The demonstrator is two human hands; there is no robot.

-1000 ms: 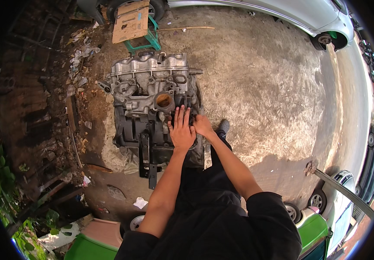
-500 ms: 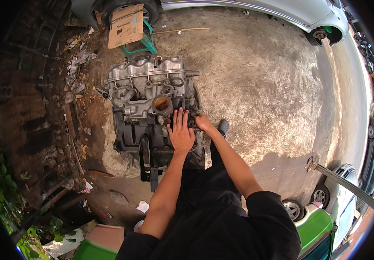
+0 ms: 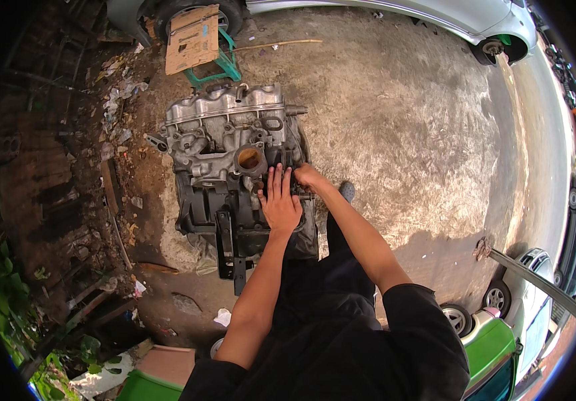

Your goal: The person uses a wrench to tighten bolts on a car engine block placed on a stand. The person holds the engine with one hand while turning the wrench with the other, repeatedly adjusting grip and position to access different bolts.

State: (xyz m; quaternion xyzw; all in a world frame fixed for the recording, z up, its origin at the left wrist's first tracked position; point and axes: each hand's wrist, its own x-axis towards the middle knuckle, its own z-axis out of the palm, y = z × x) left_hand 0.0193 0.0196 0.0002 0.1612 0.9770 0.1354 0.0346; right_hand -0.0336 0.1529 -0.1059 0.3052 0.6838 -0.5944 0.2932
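A grimy car engine (image 3: 198,167) of grey and black metal sits on the ground before me, with a ribbed silver cover along its far side. My left hand (image 3: 281,206) lies flat on its near right part, fingers stretched out, just below the round intake opening (image 3: 250,158). Beside it, at the engine's right edge, my right hand (image 3: 310,178) is closed with the fingers curled inward. Whatever it grips there is hidden behind the fingers. A black metal bracket (image 3: 225,244) stands out from the engine's near side, left of my left forearm.
Beyond the engine, a cardboard sheet (image 3: 193,40) lies on a green plastic stool (image 3: 224,67) next to a silver car (image 3: 361,20). Litter and scrap (image 3: 117,100) run along the left. A pole (image 3: 535,284) and a green vehicle (image 3: 491,354) are at the lower right.
My right hand has shifted slightly away from me and to the left along the engine's edge, still closed. My left hand stays pressed flat in nearly the same place.
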